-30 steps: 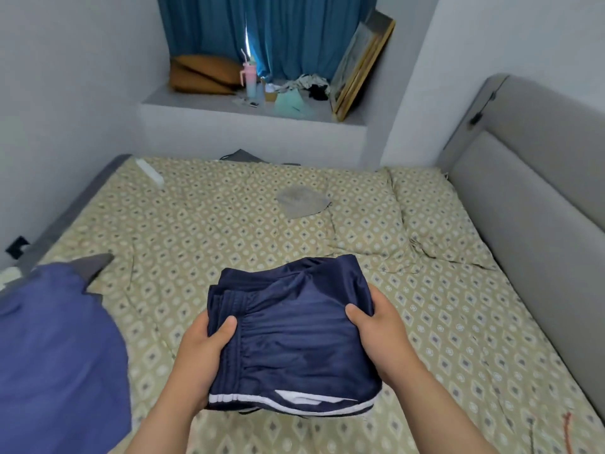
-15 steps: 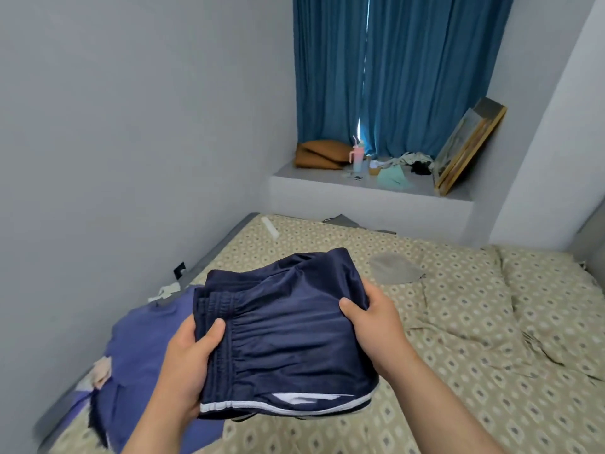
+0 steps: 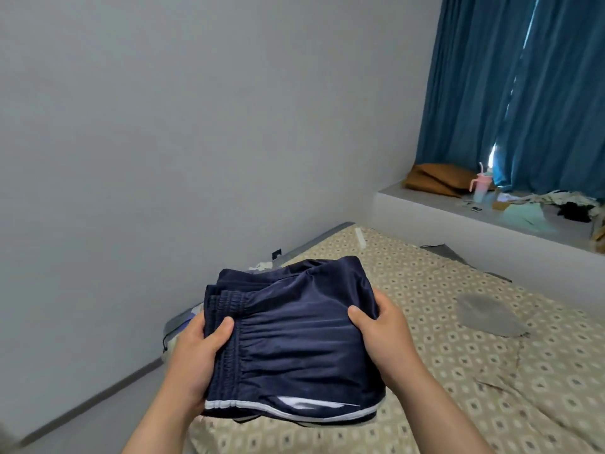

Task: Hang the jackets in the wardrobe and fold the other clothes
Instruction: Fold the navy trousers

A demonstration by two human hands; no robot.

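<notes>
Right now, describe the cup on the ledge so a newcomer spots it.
Below the blue curtains runs a grey ledge. The tumbler stands upright on it, just right of the brown cushion. It alone is pink-topped, with a handle and straw.

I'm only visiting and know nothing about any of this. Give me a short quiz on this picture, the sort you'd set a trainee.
1. True or false: the left hand and the right hand both grip the folded navy satin shorts with white trim.
2. What stands on the grey window ledge in front of the teal curtain?
A) a pink tumbler with a straw
B) a green lamp
C) a red kettle
3. Fill in: the flat grey cloth lies on the ___.

Key: 1 true; 2 A; 3 bed, the beige patterned bed.
</notes>
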